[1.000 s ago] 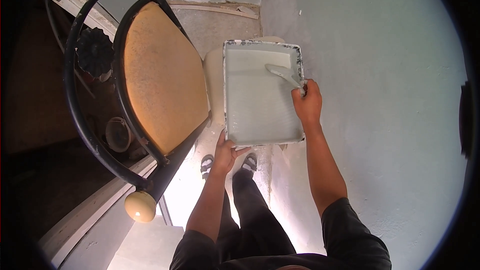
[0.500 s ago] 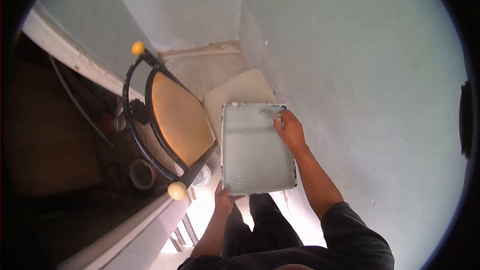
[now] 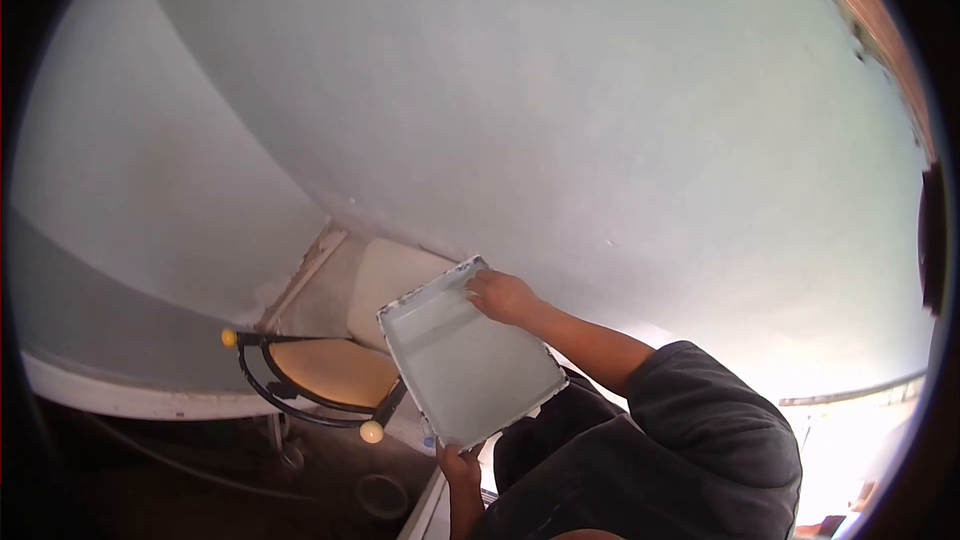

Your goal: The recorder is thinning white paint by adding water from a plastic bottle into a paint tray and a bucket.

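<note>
A shallow rectangular paint tray, coated inside with pale grey-green paint and chipped dark along its rim, is tilted in front of my body. My left hand grips it at the near left corner, with the fingers partly hidden below the edge. Over the far end of the tray, close to its right corner, is my right hand. Its fingers are curled and pressed together at the painted surface; what they hold, if anything, is hidden.
A chair with a tan seat, black curved frame and yellow ball ends stands to the left. Beyond the tray is a pale cushion-like panel. A pale green wall rises close ahead and right. A round container sits in the dark lower left.
My view has swung right toward the wall, so the chair and tray appear lower and turned. The left hand keeps the tray's near corner; the right stays at its far end.
</note>
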Motion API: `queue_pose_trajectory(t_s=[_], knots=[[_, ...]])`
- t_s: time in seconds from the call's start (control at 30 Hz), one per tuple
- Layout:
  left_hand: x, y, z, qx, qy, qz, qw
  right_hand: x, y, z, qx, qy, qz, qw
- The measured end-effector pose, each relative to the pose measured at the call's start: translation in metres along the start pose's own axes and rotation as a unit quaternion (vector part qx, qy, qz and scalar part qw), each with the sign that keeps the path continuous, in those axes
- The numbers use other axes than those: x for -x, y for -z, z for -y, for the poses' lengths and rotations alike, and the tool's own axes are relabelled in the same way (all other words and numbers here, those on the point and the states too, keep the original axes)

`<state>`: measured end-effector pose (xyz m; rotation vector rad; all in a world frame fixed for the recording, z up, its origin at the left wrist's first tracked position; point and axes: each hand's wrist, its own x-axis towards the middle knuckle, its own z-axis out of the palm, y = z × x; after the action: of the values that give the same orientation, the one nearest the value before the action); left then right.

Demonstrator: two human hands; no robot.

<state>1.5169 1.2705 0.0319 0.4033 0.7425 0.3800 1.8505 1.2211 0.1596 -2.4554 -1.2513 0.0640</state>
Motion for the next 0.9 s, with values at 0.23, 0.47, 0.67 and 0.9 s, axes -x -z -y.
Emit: queue_pose_trajectory(t_s=[0.23, 0.47, 0.67, 0.9], knots=[[0.048, -0.033, -0.026, -0.049, -0.006, -0.036, 0.998, -0.003, 0.063, 0.021, -0.031, 0.014, -0.046, 0.998], [0.045, -0.075, -0.083, -0.075, -0.049, -0.054, 0.994, -0.058, 0.108, 0.059, -0.044, 0.086, -0.049, 0.994], [0.081, -0.084, -0.045, -0.078, -0.068, -0.036, 0.994, -0.021, 0.121, 0.053, -0.108, 0.12, -0.008, 0.987], [0.088, -0.082, -0.037, -0.062, -0.075, -0.04, 0.994, -0.009, 0.145, 0.05, -0.082, 0.168, 0.062, 0.98]])
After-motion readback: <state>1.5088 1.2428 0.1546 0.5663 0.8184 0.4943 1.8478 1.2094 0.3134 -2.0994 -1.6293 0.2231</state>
